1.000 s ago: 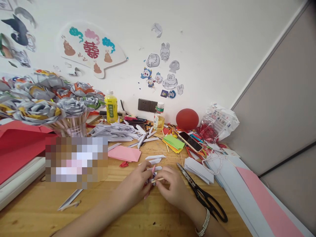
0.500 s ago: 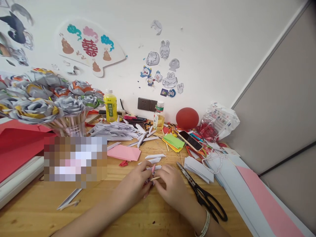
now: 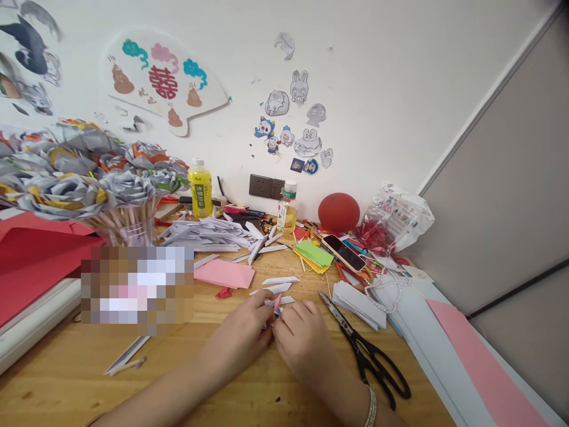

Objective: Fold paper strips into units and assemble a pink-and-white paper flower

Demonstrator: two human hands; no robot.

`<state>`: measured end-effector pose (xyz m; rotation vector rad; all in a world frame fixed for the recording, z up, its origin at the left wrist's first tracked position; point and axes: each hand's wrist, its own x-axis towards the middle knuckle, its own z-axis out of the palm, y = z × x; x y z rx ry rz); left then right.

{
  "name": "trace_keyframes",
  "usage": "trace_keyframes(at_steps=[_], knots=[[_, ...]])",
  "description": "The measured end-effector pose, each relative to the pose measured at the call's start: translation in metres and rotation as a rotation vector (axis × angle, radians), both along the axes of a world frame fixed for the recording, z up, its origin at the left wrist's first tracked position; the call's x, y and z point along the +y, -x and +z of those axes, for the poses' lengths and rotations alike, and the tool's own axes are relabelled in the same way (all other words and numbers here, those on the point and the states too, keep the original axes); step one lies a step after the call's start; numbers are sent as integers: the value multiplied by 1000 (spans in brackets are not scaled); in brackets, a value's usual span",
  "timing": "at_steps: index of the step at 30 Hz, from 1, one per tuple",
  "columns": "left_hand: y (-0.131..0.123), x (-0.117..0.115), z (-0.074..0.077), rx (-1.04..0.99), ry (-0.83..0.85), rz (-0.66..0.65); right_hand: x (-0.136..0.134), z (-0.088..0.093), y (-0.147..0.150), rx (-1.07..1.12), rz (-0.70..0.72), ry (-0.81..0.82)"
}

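Note:
My left hand (image 3: 249, 320) is closed round a small piece of folded paper (image 3: 278, 302), pink with white, whose tip stands up between my hands. Against it presses my right hand (image 3: 301, 337), fingers curled over a thin wooden stick that is now almost wholly hidden. Just beyond my fingertips lie several folded white paper strips (image 3: 281, 280). Black-handled scissors (image 3: 365, 347) rest to the right of my right hand, blades pointing away and slightly apart.
Pink paper (image 3: 224, 273), a heap of white strips (image 3: 208, 232), green and yellow slips (image 3: 314, 254) and a phone (image 3: 344, 253) lie farther back. Paper flowers (image 3: 66, 190) stand at left. White slips (image 3: 359, 303) lie right, two bottles (image 3: 201, 190) and a red balloon (image 3: 338, 212) near the wall.
My right hand has turned and its fingers have curled in closer to the left hand, covering the wooden stick that showed before. My left hand keeps its hold on the paper.

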<state>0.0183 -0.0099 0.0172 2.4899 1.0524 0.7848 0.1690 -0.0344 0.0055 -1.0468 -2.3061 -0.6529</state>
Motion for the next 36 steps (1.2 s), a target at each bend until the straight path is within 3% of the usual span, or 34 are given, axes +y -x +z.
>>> trace_keyframes(at_steps=[4,11,18,36], knots=[[2,-2,2,15,34,-14,0,-3,2,50,0,-37],[2,-5,15,77,136,-1,-4,9,-11,213,9,260],[0,-3,17,83,148,12,3,8,-22,373,-37,269],[4,1,14,176,100,-107,4,3,-23,367,-57,329]])
